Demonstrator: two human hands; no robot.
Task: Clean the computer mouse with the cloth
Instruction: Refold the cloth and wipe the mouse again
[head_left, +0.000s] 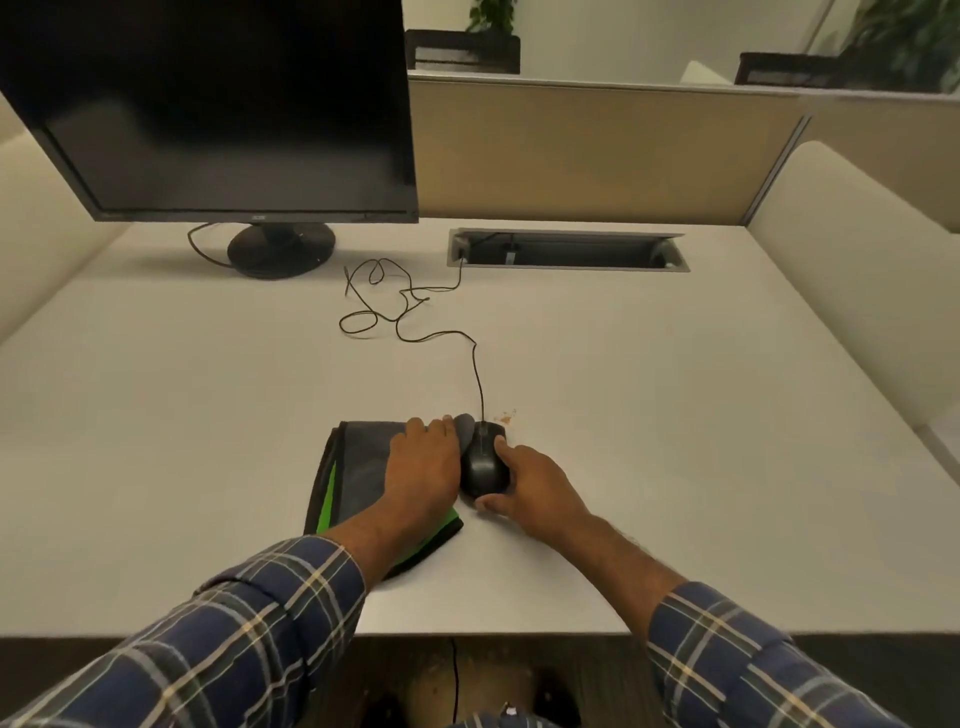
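Observation:
A black wired computer mouse (484, 462) lies on the white desk near the front middle. My right hand (535, 488) grips it from the right, thumb at its near end and a finger along its far right side. A folded grey cloth (358, 467) with green and black edging lies flat just left of the mouse. My left hand (423, 465) rests on the cloth, its fingers closed on a grey corner that is pressed against the mouse's left front side.
The mouse cable (410, 312) runs in loose loops to a cable hatch (569, 250) at the back. A dark monitor (218, 109) on a round stand stands at the back left. A small brown stain (506, 415) marks the desk beyond the mouse. Partitions border the desk.

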